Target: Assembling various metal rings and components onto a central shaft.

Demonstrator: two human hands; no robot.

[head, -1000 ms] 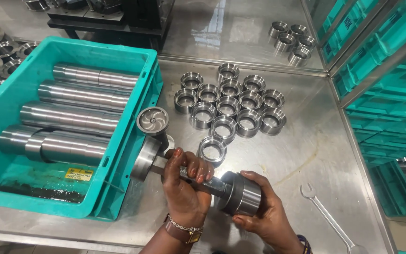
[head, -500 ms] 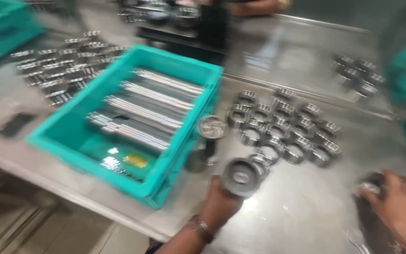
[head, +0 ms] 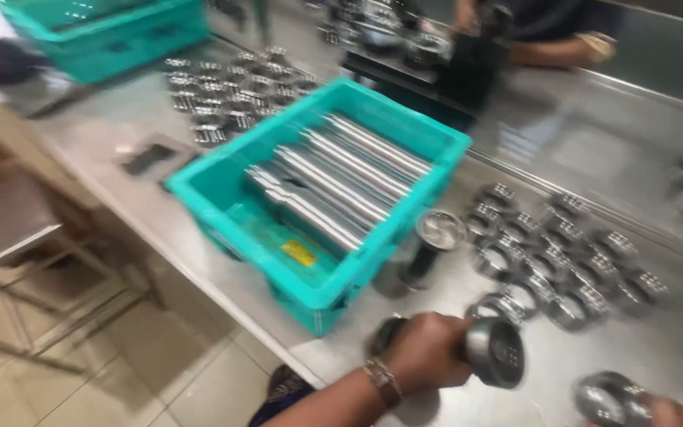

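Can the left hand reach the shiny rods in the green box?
Probably yes: the left hand is near the green box, which has no lid, but its fingers already hold a metal shaft.

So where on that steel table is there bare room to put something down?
Bare steel table lies behind the teal crate, toward the far wall, and along the near edge beside the left hand. Right of the crate it is crowded with metal rings.

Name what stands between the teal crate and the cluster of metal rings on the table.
An upright metal shaft with a round flanged top stands on the steel table, between the crate and the rings, as the head view shows.
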